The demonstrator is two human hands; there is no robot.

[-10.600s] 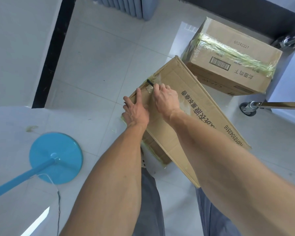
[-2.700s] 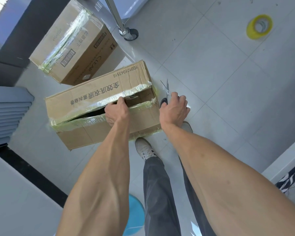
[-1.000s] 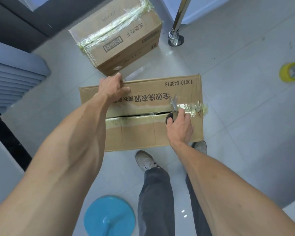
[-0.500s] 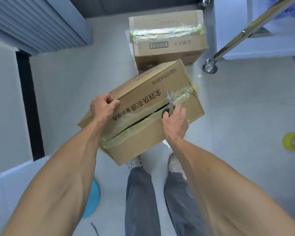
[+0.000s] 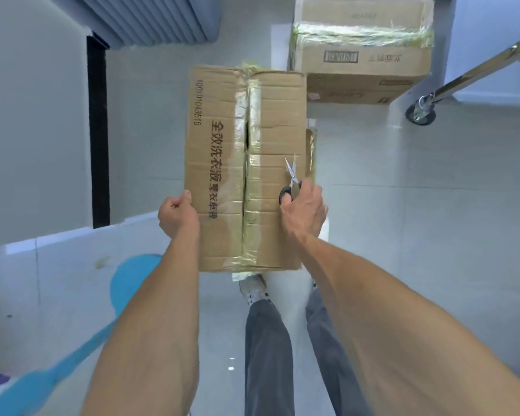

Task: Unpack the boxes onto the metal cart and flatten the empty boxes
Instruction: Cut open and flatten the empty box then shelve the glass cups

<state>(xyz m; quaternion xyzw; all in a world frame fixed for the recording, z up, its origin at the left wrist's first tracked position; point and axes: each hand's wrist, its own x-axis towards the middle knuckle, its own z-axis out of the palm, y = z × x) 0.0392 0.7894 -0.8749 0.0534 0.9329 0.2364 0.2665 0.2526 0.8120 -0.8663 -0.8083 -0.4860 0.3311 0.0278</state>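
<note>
Your left hand grips the box at its nine o'clock edge; your right hand clasps scissors, blades pointing toward twelve.

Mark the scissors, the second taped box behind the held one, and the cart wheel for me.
scissors (image 5: 291,172), head view, on the metal blades above the right hand.
second taped box (image 5: 364,60), head view, on its top face near the barcode.
cart wheel (image 5: 421,113), head view, on the caster under the metal leg.
</note>
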